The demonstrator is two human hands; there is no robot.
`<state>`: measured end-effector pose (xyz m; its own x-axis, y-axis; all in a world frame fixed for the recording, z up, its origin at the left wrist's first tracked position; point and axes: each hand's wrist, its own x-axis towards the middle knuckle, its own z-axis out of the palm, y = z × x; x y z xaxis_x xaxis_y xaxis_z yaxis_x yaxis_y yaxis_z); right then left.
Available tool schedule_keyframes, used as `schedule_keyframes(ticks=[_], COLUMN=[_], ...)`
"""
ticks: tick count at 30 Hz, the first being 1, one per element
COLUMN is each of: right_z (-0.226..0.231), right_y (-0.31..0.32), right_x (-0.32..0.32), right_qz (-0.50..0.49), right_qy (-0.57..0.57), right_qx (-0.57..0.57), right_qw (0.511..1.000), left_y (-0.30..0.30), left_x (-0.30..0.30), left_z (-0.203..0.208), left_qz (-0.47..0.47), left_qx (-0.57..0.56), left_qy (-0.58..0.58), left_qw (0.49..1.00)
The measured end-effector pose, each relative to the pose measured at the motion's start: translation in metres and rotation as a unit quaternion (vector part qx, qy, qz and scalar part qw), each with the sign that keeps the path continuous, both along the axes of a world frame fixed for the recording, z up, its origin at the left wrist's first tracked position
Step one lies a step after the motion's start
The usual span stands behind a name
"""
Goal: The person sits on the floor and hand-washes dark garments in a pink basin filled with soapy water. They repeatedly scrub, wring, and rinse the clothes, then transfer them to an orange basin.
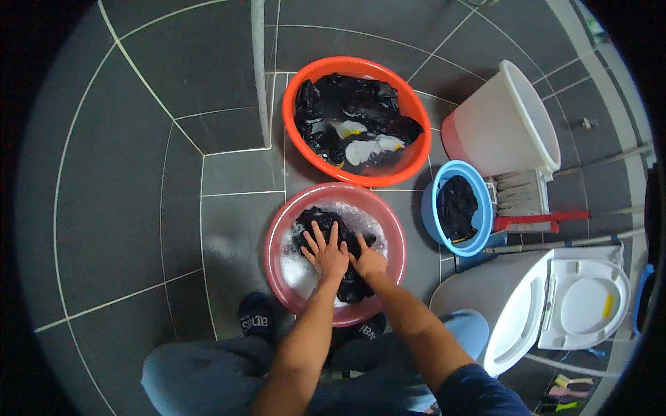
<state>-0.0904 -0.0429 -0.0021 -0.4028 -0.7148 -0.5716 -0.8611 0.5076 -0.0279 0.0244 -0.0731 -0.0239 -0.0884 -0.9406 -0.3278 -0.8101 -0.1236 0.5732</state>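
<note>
A wet black garment (355,286) lies in a pink basin (397,258) of sudsy water between my feet. My left hand (326,252) presses on it with the fingers spread wide. Close by on the right, my right hand (370,261) is bent over the cloth. Its index finger points forward, and the other fingers curl down around what looks like a fold of the fabric. White foam covers the water at the basin's left and far side. My forearms hide part of the near rim.
Touching the pink basin's far side is an orange basin (419,111) of soaking black and white clothes. To the right stand a blue basin (429,208) with dark cloth, a pink-and-white bucket (492,128), a red-handled brush (541,220) and a white lidded tub (479,281). Tiled walls enclose the floor.
</note>
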Motion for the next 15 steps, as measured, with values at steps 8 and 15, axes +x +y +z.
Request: schedule_keyframes(ticks=[8,15], right_z=[-0.113,-0.132], right_y=[0.031,0.028], right_x=[-0.011,-0.020], right_qz=[-0.010,-0.086], right_qy=[0.026,-0.089], right_qx=[0.007,-0.141], right_qw=[1.000,0.982], left_y=[-0.018,-0.030], left_x=[-0.002,-0.008], left_z=[-0.065,-0.154], left_qz=[-0.143,-0.214], left_qx=[0.055,0.228], left_qy=[-0.075,0.010], left_qw=[0.985,0.950])
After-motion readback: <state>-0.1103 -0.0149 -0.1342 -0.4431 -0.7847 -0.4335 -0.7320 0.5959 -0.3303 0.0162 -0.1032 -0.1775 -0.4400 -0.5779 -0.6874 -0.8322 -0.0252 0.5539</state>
